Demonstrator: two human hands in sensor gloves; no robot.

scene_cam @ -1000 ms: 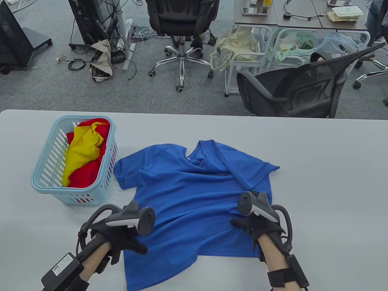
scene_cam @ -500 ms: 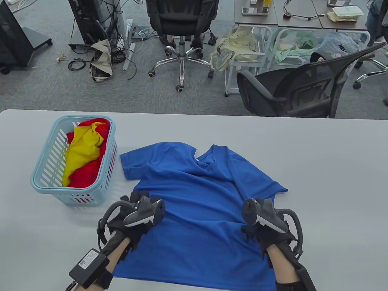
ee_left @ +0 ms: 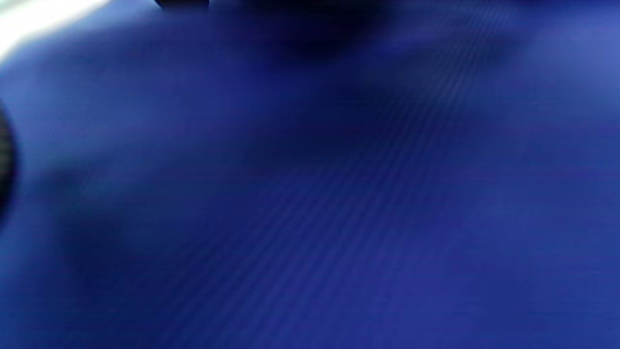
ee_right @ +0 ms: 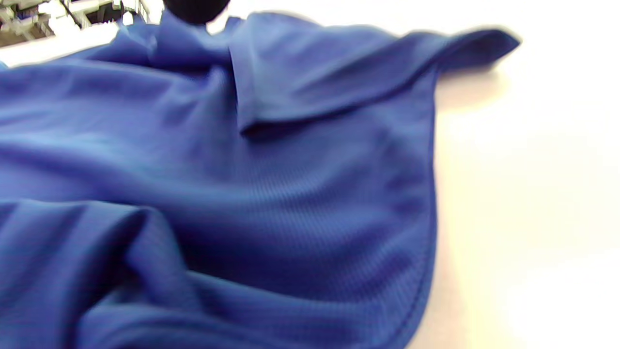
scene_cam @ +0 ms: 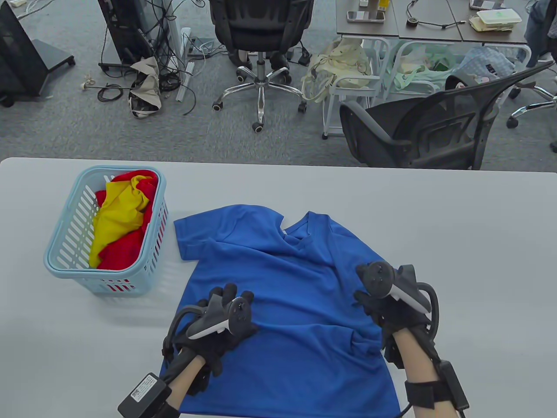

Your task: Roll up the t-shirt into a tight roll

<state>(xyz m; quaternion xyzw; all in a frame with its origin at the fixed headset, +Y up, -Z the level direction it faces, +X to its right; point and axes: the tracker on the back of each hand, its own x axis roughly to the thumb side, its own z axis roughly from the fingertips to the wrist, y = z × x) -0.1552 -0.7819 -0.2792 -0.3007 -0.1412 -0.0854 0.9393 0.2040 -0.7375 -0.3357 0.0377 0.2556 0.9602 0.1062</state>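
Note:
A blue t-shirt (scene_cam: 296, 278) lies spread on the grey table (scene_cam: 470, 244), collar toward the far side, with wrinkles across its body. My left hand (scene_cam: 226, 311) rests on the shirt's left part, fingers (scene_cam: 229, 291) spread flat on the cloth. My right hand (scene_cam: 376, 302) rests on the shirt's right side near the sleeve; its tracker hides most of the fingers. Cloth bunches just below it (scene_cam: 361, 342). The left wrist view is filled with blurred blue fabric (ee_left: 339, 194). The right wrist view shows the shirt (ee_right: 242, 203) with its sleeve (ee_right: 363, 68) folded over, lying on the table (ee_right: 533, 194).
A light blue plastic basket (scene_cam: 65, 265) stands at the table's left, holding red and yellow clothes (scene_cam: 117, 217). It sits close to the shirt's left sleeve (scene_cam: 191, 237). Office chairs (scene_cam: 417, 126) stand beyond the table's far edge.
The shirt was pulled flatter and shifted right. Both hands then moved up and inward over it: the left from the left edge onto the body, the right farther toward the sleeve.

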